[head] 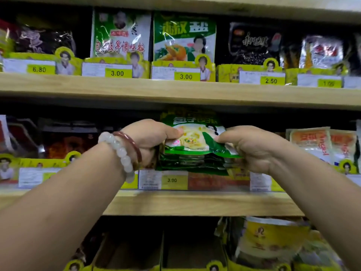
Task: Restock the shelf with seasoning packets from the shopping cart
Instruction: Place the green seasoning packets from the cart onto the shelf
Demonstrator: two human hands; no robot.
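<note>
A stack of green seasoning packets [193, 147] with a dumpling picture on top hangs in front of the middle shelf [195, 202], above a yellow display box with a 3.00 price tag [172, 180]. My left hand [150, 139] grips the stack's left end, thumb on top. My right hand [252, 147] grips its right end, thumb on the top packet. More green packets [187, 116] stand behind the stack in the same slot. The shopping cart is out of view.
The upper shelf [175, 90] holds rows of seasoning packets in yellow boxes with price tags. Orange and white packets [320, 143] stand right of my hands, dark packets [64, 141] to the left. Below, a yellow packet [271, 237] sits beside open yellow boxes [136, 253].
</note>
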